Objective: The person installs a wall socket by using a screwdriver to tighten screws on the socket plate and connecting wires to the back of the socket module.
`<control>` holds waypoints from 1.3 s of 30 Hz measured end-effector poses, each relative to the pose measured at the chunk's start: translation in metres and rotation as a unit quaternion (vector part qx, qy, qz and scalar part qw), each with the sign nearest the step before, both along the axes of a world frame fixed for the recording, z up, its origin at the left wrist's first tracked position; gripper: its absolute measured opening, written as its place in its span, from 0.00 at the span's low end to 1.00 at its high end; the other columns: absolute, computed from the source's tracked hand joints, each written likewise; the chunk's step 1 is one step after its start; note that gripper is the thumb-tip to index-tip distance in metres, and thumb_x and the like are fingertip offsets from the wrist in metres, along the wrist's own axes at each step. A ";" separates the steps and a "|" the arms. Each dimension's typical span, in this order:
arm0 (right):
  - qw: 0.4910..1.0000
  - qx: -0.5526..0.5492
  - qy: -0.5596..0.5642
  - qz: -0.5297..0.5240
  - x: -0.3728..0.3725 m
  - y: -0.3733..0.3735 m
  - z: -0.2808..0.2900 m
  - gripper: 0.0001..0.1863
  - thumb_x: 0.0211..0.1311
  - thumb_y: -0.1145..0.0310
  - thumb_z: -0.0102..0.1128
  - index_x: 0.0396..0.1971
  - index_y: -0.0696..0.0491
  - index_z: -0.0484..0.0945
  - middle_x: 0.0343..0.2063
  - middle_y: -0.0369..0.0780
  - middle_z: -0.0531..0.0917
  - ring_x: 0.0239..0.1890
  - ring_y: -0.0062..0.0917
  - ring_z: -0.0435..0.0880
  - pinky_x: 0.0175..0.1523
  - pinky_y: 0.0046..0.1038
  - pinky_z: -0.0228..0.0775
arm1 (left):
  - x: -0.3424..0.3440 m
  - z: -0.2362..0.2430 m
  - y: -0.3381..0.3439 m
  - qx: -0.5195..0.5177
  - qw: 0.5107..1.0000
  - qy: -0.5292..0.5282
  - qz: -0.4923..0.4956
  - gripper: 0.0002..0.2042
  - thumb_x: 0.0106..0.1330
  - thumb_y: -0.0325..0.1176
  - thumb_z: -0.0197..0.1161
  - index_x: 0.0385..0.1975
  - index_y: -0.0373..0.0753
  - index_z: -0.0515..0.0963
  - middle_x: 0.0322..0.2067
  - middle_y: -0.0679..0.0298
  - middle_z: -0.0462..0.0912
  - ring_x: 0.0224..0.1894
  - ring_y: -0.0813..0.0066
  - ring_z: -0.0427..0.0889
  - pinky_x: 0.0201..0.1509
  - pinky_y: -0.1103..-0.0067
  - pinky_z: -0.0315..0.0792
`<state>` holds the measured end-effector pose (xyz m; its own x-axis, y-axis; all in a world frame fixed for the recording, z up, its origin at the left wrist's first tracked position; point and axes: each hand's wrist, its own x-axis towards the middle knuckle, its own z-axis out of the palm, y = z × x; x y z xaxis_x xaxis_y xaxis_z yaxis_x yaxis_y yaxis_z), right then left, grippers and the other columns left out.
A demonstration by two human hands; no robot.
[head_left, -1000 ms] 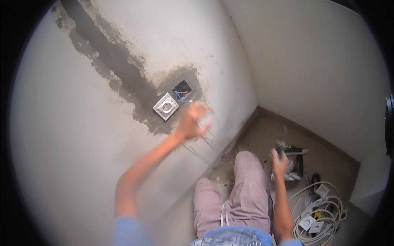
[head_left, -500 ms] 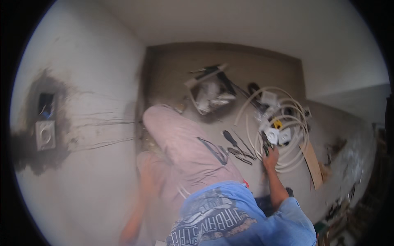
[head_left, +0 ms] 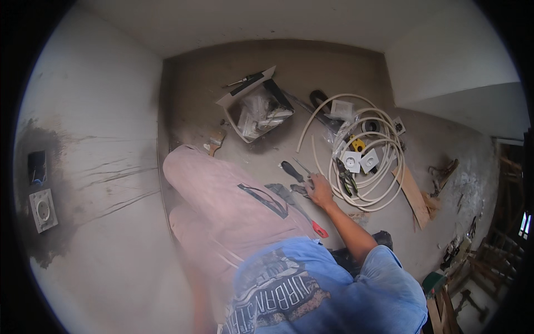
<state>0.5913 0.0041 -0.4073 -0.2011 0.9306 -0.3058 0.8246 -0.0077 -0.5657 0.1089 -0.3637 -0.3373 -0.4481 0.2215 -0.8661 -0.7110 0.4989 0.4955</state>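
Note:
My right hand (head_left: 318, 189) has its fingers closed on dark-handled pliers (head_left: 300, 189) on the floor, beside a black-handled screwdriver (head_left: 291, 170). Green-and-black pliers (head_left: 346, 178) lie on the coiled white cable (head_left: 396, 183), near two white sockets (head_left: 351, 162) and a yellow object (head_left: 357, 143). My left arm (head_left: 203, 306) is a blurred shape at the lower edge beside my pink-trousered leg, and its fingers cannot be made out. On the left wall are a mounted white socket (head_left: 43, 210) and an open box recess with blue wire (head_left: 37, 167).
A box of bagged parts (head_left: 245, 133), a paintbrush (head_left: 216, 143), a red-handled tool (head_left: 320, 229) and a wooden board (head_left: 411, 200) are on the floor. Walls enclose the far corner. Planks and debris (head_left: 495, 261) lie at the right.
My view has turned from the wall to the floor. My left hand has dropped from beside the socket. My right hand has left the green pliers on the coil and moved left to other pliers.

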 end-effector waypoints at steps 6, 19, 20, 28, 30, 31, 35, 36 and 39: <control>0.999 -0.031 -0.011 0.004 -0.020 -0.001 -0.030 0.17 0.61 0.61 0.65 0.46 0.54 0.78 0.37 0.49 0.81 0.46 0.47 0.80 0.51 0.47 0.73 | 0.040 0.021 0.042 0.021 0.999 -0.008 0.047 0.40 0.77 0.64 0.41 0.75 0.34 0.58 0.72 0.51 0.64 0.74 0.54 0.64 0.75 0.64 0.59; 0.969 0.198 0.090 -0.116 -0.001 0.113 -0.004 0.05 0.61 0.72 0.57 0.34 0.57 0.79 0.32 0.50 0.81 0.39 0.50 0.81 0.43 0.46 0.71 | 0.092 0.088 0.122 -0.098 0.735 0.493 -0.455 0.23 0.74 0.41 0.60 0.63 0.35 0.76 0.70 0.48 0.68 0.76 0.48 0.58 0.78 0.62 0.50; 0.969 0.195 0.109 -0.108 0.000 0.126 0.006 0.06 0.61 0.72 0.56 0.33 0.57 0.78 0.30 0.51 0.81 0.38 0.50 0.81 0.42 0.46 0.70 | 0.088 0.089 0.127 -0.098 0.707 0.502 -0.489 0.21 0.74 0.41 0.60 0.62 0.36 0.78 0.70 0.48 0.68 0.76 0.48 0.58 0.78 0.61 0.50; 0.961 0.107 0.216 -0.135 -0.026 0.192 0.114 0.18 0.67 0.55 0.62 0.32 0.57 0.78 0.22 0.43 0.76 0.27 0.29 0.76 0.36 0.34 0.68 | -0.028 0.026 0.063 -0.045 0.791 0.521 -0.317 0.18 0.76 0.35 0.54 0.58 0.32 0.78 0.60 0.48 0.79 0.65 0.55 0.75 0.68 0.66 0.67; 0.945 0.120 0.292 -0.089 -0.038 0.174 0.119 0.17 0.66 0.53 0.66 0.33 0.54 0.80 0.25 0.36 0.80 0.30 0.22 0.77 0.37 0.29 0.70 | -0.035 0.014 0.068 -0.082 0.850 0.458 -0.247 0.17 0.76 0.35 0.53 0.56 0.30 0.78 0.55 0.45 0.82 0.61 0.54 0.79 0.65 0.65 0.71; 0.950 0.040 0.304 -0.051 -0.060 0.157 0.138 0.16 0.65 0.54 0.68 0.34 0.53 0.82 0.27 0.36 0.81 0.31 0.21 0.78 0.39 0.29 0.71 | -0.024 0.021 0.056 -0.151 0.875 0.410 -0.210 0.17 0.76 0.35 0.54 0.55 0.30 0.79 0.53 0.43 0.83 0.59 0.51 0.80 0.63 0.64 0.72; 0.915 -0.103 0.376 0.109 -0.143 0.051 0.139 0.22 0.65 0.47 0.66 0.32 0.55 0.81 0.25 0.41 0.81 0.29 0.30 0.79 0.37 0.35 0.71 | -0.047 -0.033 -0.070 -0.162 0.544 0.217 -0.794 0.29 0.65 0.49 0.64 0.56 0.30 0.78 0.55 0.43 0.83 0.54 0.43 0.83 0.56 0.60 0.77; 0.939 -0.095 0.304 0.126 -0.155 0.033 0.139 0.25 0.64 0.44 0.65 0.30 0.55 0.80 0.23 0.43 0.79 0.28 0.31 0.78 0.35 0.36 0.69 | -0.037 -0.037 -0.068 -0.126 0.477 0.033 -0.869 0.31 0.64 0.52 0.65 0.58 0.30 0.77 0.55 0.46 0.83 0.54 0.45 0.83 0.57 0.61 0.76; 0.947 -0.130 0.266 0.125 -0.150 0.040 0.134 0.28 0.65 0.41 0.63 0.27 0.56 0.77 0.20 0.45 0.75 0.25 0.34 0.74 0.33 0.39 0.66 | -0.001 -0.014 -0.042 0.156 0.487 -0.167 -0.843 0.32 0.64 0.53 0.66 0.59 0.31 0.77 0.54 0.52 0.86 0.51 0.57 0.85 0.56 0.66 0.76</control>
